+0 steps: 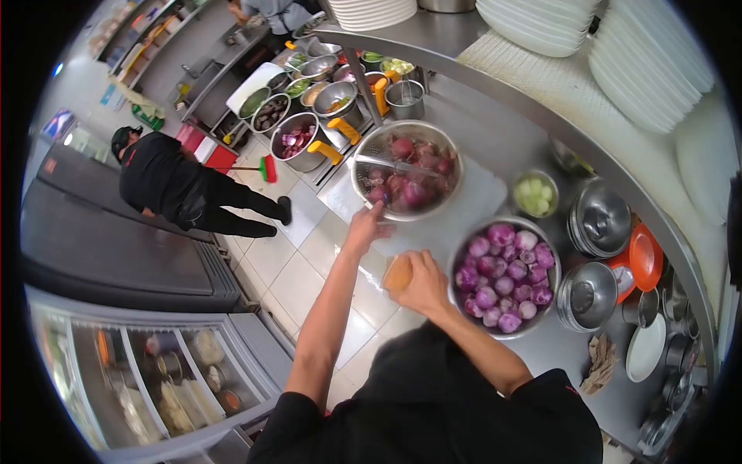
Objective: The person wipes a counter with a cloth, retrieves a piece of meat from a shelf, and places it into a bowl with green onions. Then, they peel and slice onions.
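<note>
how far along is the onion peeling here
Done: a bowl heaped with peeled onions. In hand: the right hand holds an onion, while the left hand reaches the colander. Left: plenty of unpeeled onions in that colander.

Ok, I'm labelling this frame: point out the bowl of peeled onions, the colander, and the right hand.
bowl of peeled onions (pixel 461 257), head view, left rim.
colander (pixel 363 155), head view, left rim.
right hand (pixel 423 280), head view, back of hand.
</note>
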`<act>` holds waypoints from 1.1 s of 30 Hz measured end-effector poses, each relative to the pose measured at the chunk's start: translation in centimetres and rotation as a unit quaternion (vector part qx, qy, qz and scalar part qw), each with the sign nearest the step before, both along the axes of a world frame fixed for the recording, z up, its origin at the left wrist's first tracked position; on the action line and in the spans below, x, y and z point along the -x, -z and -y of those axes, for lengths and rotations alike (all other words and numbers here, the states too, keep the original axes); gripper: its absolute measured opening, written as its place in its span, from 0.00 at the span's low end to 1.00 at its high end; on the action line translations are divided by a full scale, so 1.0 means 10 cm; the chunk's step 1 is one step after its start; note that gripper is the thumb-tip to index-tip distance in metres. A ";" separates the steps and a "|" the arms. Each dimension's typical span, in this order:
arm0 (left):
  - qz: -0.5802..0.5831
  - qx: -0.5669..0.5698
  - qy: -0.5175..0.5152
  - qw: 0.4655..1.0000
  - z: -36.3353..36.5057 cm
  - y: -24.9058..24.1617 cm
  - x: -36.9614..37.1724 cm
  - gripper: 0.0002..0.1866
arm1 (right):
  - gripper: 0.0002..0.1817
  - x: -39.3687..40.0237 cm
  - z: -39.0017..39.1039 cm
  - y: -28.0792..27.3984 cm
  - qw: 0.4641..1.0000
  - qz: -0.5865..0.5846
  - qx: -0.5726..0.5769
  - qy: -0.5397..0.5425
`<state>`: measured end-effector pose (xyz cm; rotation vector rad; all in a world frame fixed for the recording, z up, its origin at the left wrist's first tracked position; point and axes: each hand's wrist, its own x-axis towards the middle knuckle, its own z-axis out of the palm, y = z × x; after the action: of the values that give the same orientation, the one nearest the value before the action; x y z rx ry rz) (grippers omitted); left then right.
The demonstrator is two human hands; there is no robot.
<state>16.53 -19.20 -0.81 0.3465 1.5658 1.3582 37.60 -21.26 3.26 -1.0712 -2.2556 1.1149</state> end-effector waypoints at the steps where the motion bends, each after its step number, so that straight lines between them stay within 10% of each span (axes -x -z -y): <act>1: -0.019 -0.002 0.012 1.000 -0.07 0.13 0.12 0.24 | 0.34 0.06 -0.03 0.03 1.000 0.012 0.000 0.011; 7: -0.086 -0.029 0.082 0.993 -0.57 0.24 0.68 0.16 | 0.33 0.48 -0.27 0.22 0.976 0.048 0.033 0.208; 11: -0.044 -0.035 0.150 0.987 -0.94 0.24 1.03 0.15 | 0.51 0.74 -0.15 0.29 0.952 0.058 -0.001 0.300; 17: 0.040 -0.009 0.263 0.964 -1.04 0.18 1.36 0.18 | 0.61 0.82 0.11 0.56 0.898 -0.174 0.231 0.331; 33: 0.036 0.045 0.391 0.919 -0.61 0.11 1.80 0.27 | 0.37 1.47 0.36 0.73 0.832 -0.129 0.022 0.538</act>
<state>-1.45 -13.09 -1.90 0.7590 1.2129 0.6601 22.88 -24.88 -4.03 -1.7262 -1.0514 0.7106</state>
